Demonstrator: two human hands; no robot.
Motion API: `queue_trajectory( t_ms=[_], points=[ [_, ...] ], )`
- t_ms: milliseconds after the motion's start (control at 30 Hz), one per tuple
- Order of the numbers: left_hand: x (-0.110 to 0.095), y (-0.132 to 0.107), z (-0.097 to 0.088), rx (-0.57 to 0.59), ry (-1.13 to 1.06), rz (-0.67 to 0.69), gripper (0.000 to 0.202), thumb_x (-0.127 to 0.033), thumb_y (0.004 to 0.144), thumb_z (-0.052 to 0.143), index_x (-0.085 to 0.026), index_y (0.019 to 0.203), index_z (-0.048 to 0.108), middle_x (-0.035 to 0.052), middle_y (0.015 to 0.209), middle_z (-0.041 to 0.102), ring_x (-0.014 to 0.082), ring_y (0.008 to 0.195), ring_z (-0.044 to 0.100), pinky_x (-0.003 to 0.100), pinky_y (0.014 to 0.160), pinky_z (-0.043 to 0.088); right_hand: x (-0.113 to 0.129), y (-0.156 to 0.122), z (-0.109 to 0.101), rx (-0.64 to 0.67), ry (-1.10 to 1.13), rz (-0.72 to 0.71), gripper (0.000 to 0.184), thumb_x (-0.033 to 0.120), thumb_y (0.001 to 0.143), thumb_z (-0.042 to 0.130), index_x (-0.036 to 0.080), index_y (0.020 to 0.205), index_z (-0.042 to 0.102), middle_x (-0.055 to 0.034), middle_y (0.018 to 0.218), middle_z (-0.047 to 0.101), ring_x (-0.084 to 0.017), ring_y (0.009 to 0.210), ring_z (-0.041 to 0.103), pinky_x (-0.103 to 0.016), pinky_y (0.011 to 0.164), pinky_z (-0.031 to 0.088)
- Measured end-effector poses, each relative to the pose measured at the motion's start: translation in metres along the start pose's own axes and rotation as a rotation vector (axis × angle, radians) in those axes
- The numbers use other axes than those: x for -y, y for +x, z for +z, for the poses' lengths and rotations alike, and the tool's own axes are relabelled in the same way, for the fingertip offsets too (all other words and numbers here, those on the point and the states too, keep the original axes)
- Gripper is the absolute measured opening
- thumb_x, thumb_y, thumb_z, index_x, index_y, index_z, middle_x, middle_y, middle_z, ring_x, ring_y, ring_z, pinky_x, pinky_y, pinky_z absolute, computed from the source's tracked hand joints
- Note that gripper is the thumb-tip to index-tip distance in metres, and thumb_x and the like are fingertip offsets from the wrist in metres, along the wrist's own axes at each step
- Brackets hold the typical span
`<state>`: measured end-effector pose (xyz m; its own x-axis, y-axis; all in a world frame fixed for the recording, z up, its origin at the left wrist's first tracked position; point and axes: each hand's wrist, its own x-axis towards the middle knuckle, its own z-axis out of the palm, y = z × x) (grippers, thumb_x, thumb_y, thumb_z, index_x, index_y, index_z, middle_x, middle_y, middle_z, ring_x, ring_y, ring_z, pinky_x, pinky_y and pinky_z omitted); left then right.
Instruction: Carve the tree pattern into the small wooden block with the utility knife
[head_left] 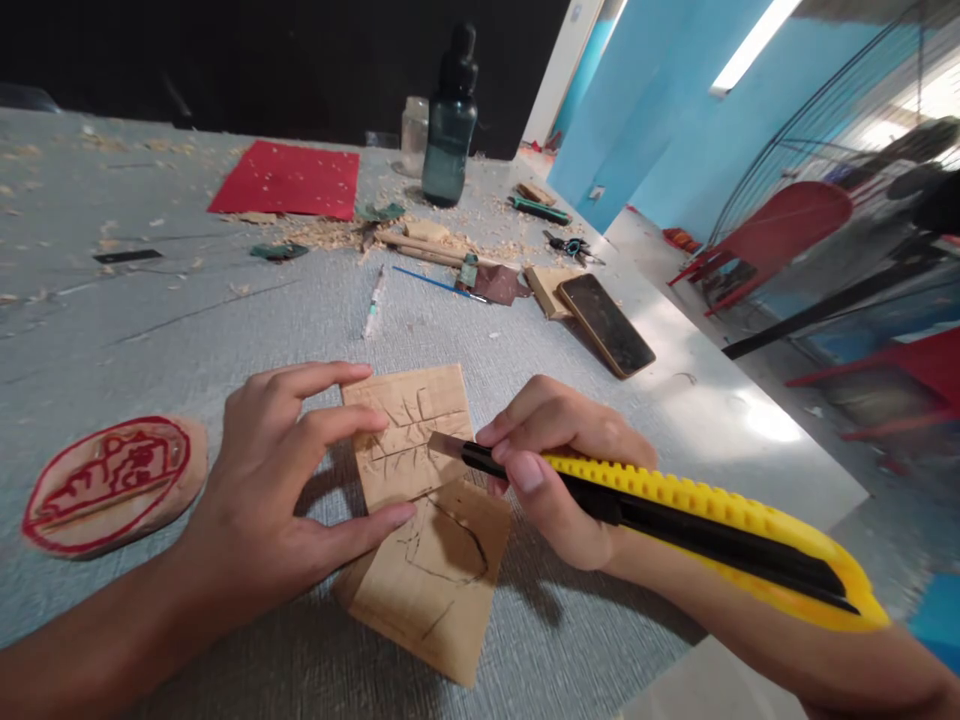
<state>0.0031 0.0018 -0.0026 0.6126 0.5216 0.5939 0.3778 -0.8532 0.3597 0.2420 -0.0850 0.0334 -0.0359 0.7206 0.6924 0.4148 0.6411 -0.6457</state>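
Can make out no readable word, number or brand anywhere, only undecipherable character-like strokes cut into the upper wooden block (409, 432), similar red marks on the oval wooden piece (112, 487), and tiny markings on the slim white stick (373, 304).

Carved wood block (405, 432): pale, squarish, face up, slightly tilted, scored with two long grooves, many short slanted cuts and an angular stroke near the far edge; left side partly covered. It overlaps the far end of a second wood block (442, 590), same pale wood, marked with a dark curved outline plus a short line, set askew over the tabletop (285, 320) (contact between blocks hidden). Utility knife (690, 515): yellow-and-black, ridged spine, short blade out, pointing left at the carved face, handle slanting down right; can't tell if the tip touches.
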Motion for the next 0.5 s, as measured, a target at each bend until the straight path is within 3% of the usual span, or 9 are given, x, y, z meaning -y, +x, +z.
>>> queue_trajectory(
  t_ms=[233,400,500],
  points=[
    [-0.0008,0.0004,-0.0010,0.007,0.001,-0.008,0.040,-0.049,0.089,0.079,-0.033,0.120,0.059,0.0092,0.140,0.059,0.0377,0.125,0.058,0.060,0.101,0.046,0.0080,0.0033,-0.0032,0.068,-0.024,0.058,0.015,0.013,0.091,0.062,0.023,0.079,0.062,-0.0017,0.072,0.070,-0.014,0.063,0.069,-0.025,0.053,0.056],
    [-0.0003,0.0011,-0.0009,-0.008,0.008,0.027,0.045,-0.050,0.086,0.082,-0.030,0.119,0.059,0.0111,0.139,0.060,0.0392,0.123,0.060,0.060,0.098,0.047,0.0056,0.0063,-0.0027,0.017,-0.015,-0.041,0.012,0.005,0.084,0.066,0.017,0.086,0.068,-0.0088,0.075,0.072,-0.018,0.069,0.074,-0.027,0.060,0.061],
    [0.0001,0.0012,-0.0004,-0.003,0.000,0.015,0.043,-0.049,0.086,0.081,-0.032,0.119,0.060,0.0092,0.140,0.060,0.0380,0.124,0.060,0.059,0.100,0.047,0.0034,0.0070,-0.0014,0.022,-0.060,-0.041,0.014,0.006,0.085,0.067,0.019,0.089,0.069,-0.0081,0.078,0.073,-0.020,0.074,0.075,-0.029,0.064,0.064]
  ],
)
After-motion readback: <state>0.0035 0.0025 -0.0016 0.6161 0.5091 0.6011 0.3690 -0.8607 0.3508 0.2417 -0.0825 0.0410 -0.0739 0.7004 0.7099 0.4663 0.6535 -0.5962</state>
